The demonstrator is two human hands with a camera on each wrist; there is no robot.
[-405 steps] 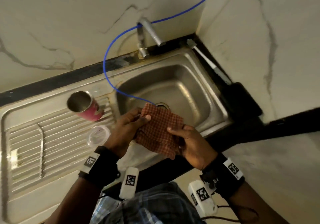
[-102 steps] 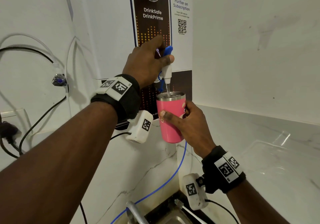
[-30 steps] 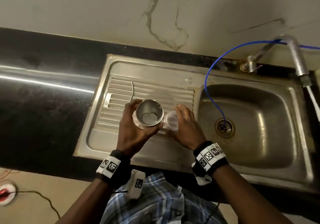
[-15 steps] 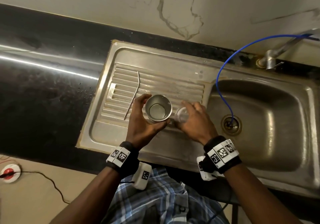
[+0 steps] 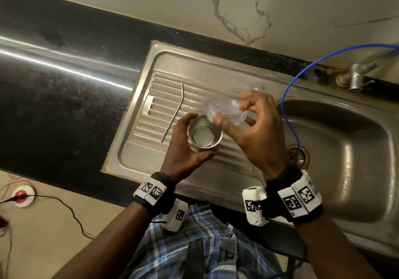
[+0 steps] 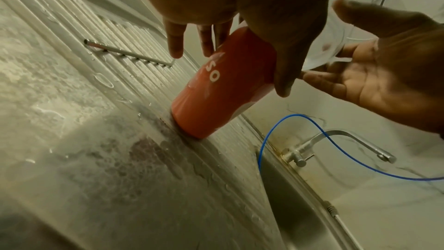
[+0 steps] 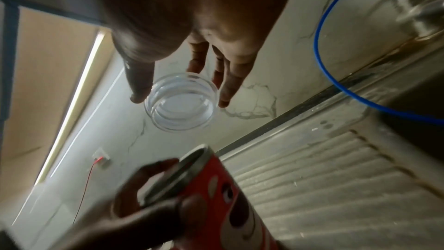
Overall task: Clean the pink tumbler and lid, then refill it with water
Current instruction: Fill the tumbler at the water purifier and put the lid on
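The pink tumbler (image 5: pixel 204 132) stands on the ribbed steel drainboard (image 5: pixel 235 84), water showing inside its steel mouth. My left hand (image 5: pixel 185 149) grips it around the upper wall; the left wrist view shows the pink body (image 6: pixel 223 90) resting on the wet steel. My right hand (image 5: pixel 254 125) pinches the clear plastic lid (image 5: pixel 225 111) by its rim between thumb and fingers, held in the air just above and to the right of the tumbler mouth. In the right wrist view the lid (image 7: pixel 181 102) hangs above the tumbler (image 7: pixel 230 197).
A bent metal straw (image 5: pixel 173 110) lies on the drainboard left of the tumbler. The sink basin (image 5: pixel 345 149) is to the right, with a blue hose (image 5: pixel 290 105) running to its drain and a tap (image 5: pixel 354 77) behind. Black countertop (image 5: pixel 54 95) extends left.
My right hand has lifted the clear lid off the drainboard and raised it above the tumbler's rim. My left hand keeps its hold on the standing tumbler.
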